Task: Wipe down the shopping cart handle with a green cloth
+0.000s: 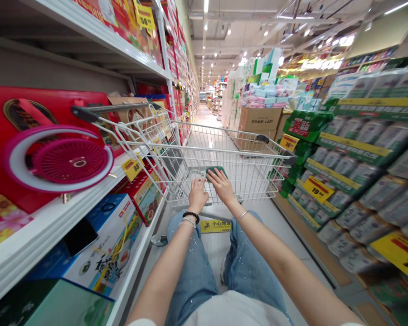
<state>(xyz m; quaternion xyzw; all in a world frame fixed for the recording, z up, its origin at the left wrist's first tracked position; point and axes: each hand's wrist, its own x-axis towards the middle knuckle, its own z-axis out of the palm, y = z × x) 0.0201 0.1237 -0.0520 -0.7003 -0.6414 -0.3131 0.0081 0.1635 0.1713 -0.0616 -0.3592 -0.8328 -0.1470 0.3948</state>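
A wire shopping cart [221,154] lies across the aisle in front of my knees. My right hand [221,184] lies with its fingers over a dark green scouring pad [216,170], holding it against the cart's wires. Close by on the left, my left hand [198,195] has its fingers curled in toward the thumb at the wires. Whatever is between those fingertips is too small to make out. A magenta round fan with a white ring light [76,160] is at the left, by the shelf edge.
White shelves [54,208] with boxed goods run along the left, and a dark phone-like slab [80,236] is among the lower boxes. Stacked can packs [347,176] line the right side. Ahead are wet-wipes cartons [260,118]. A yellow floor sign [215,226] shows between my legs.
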